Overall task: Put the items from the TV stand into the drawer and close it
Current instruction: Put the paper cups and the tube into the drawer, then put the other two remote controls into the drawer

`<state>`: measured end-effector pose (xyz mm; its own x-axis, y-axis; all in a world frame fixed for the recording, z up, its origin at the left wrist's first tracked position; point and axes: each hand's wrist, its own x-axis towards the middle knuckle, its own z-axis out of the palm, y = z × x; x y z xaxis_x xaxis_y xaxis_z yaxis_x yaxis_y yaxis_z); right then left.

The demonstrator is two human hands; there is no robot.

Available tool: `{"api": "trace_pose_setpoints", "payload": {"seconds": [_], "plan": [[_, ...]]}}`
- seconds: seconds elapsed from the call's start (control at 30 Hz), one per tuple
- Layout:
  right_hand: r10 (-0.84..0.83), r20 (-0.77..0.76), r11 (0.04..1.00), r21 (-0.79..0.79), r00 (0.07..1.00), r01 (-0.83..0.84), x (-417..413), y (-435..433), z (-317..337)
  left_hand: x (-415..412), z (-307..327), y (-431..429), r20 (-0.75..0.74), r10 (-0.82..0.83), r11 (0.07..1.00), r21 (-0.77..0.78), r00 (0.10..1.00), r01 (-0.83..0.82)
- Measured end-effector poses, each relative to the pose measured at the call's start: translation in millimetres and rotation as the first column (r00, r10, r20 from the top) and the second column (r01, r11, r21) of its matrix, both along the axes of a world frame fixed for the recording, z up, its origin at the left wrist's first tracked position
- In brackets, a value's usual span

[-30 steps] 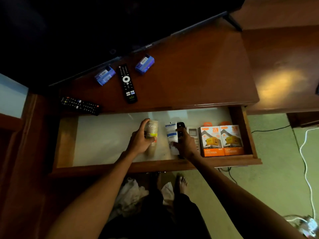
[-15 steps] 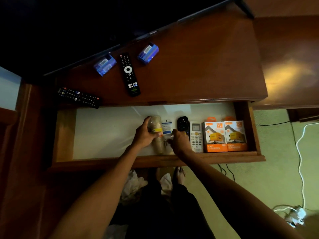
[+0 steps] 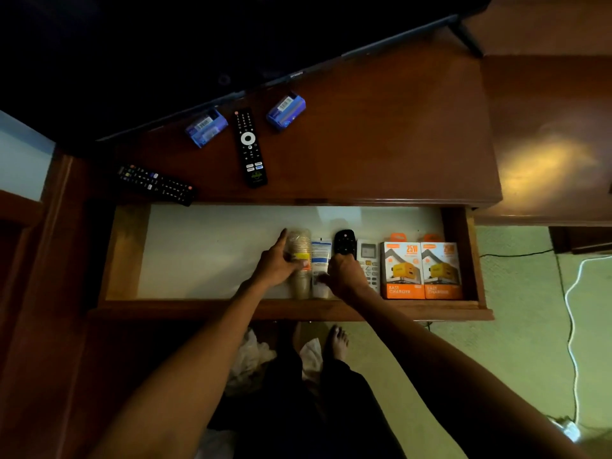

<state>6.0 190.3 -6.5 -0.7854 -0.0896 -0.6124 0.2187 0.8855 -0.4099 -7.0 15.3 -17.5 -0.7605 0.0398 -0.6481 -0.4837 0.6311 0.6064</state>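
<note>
Head view: open drawer [image 3: 291, 309] holds, as before, left hand [image 3: 276, 265] wrapped round cup stack [image 3: 299, 260]; right hand [image 3: 344, 273], formerly beside it, now curled over black remote [image 3: 344, 243]. Two remotes [image 3: 249, 147] above drawer, on stand.

In the open drawer [image 3: 457, 306], left to right: stack of cups [image 3: 299, 246], tube [image 3: 321, 251], small remote [image 3: 344, 241], keypad remote [image 3: 369, 260], two boxes [image 3: 422, 270] side by side. On the stand [image 3: 381, 144] behind: two remotes [image 3: 250, 147], two small packs [image 3: 286, 111] near the TV [image 3: 165, 44].
</note>
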Motion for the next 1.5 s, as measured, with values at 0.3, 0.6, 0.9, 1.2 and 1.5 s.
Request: {"api": "trace_pose_setpoints", "payload": {"seconds": [0.3, 0.6, 0.9, 1.2, 1.5], "plan": [[0.139, -0.170, 0.986, -0.071, 0.976, -0.153, -67, -10, 89, 2, 83, -40, -0.301, 0.145, 0.976, -0.110, 0.942, -0.185], [0.136, -0.282, 0.979, -0.109, 0.950, -0.172, -155, -107, 140, -55, 130, -161, -0.525, 0.560, 0.696, -0.120, 0.640, -0.708], [0.075, -0.269, 0.997, 0.030, 0.960, -0.070, -193, -172, 116, -94, 105, -201, -0.371, 0.651, 0.633, -0.217, 0.662, -0.743], [0.073, -0.302, 0.997, 0.053, 0.951, -0.060, -192, -170, 90, -114, 97, -202, -0.283, 0.560, 0.714, -0.313, 0.779, -0.627], [-0.003, -0.262, 0.990, -0.137, 0.965, -0.034, -150, -114, 98, -87, 100, -187, -0.098, 0.634, 0.773, 0.098, 0.767, -0.626]]}}
